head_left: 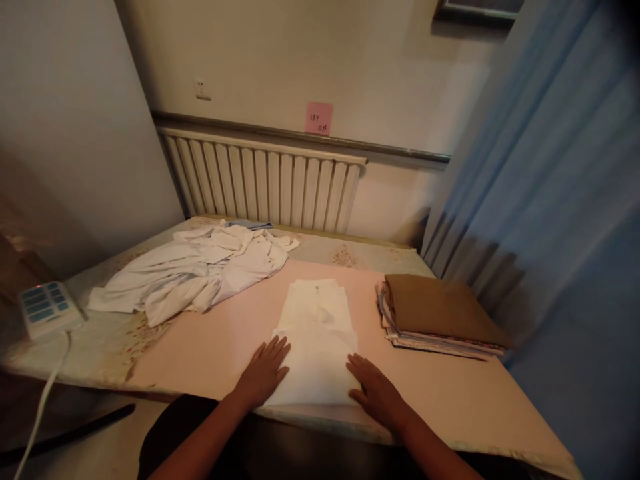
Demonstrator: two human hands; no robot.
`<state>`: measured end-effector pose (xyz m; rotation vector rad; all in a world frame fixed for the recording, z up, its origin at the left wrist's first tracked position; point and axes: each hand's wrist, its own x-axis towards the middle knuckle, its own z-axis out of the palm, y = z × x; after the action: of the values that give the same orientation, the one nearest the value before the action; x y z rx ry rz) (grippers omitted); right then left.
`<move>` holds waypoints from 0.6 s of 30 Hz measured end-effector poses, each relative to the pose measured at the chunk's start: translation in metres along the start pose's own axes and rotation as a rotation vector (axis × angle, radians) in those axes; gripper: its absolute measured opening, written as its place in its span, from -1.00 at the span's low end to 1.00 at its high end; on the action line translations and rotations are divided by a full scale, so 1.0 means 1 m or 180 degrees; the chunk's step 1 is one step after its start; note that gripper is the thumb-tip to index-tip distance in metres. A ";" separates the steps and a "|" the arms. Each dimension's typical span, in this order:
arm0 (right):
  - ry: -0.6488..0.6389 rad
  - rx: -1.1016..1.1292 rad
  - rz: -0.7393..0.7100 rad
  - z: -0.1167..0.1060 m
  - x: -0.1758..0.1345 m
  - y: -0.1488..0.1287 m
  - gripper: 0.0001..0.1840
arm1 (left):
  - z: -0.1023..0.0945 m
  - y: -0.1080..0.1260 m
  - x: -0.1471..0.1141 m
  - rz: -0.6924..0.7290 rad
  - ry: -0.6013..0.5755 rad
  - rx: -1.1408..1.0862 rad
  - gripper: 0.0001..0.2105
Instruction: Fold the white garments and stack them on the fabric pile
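A white garment [315, 353], folded into a long narrow shape, lies flat on the pink sheet covering the table [210, 347]. Its near end reaches the table's front edge. My left hand [264, 373] rests flat along its left side, fingers spread. On the opposite side, my right hand [375, 390] lies open with its fingertips at the garment's right edge. Neither hand grips anything. The far part of the garment is narrower, with a small dark mark near its top.
Crumpled white clothes [210, 267] are heaped at the back left. A stack of folded fabric topped by a brown sheet [440, 307] sits at right. A white power strip [47, 310] with a cord stands far left. Behind are a radiator [265, 180] and a blue curtain [540, 180].
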<state>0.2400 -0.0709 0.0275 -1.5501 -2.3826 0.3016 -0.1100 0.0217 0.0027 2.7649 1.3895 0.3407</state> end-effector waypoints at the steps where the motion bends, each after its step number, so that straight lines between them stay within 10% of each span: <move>1: -0.0024 0.0035 -0.0024 -0.004 -0.005 -0.001 -0.34 | -0.002 -0.002 -0.003 0.0057 -0.0019 -0.0033 -0.50; 18: 0.0490 -0.0816 -0.0279 0.024 -0.019 -0.011 -0.28 | -0.030 -0.008 -0.057 0.0785 0.0022 -0.0126 -0.30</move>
<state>0.2295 -0.0933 0.0058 -1.5046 -2.4320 -0.1428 -0.1553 -0.0216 0.0206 2.9078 1.0307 0.3796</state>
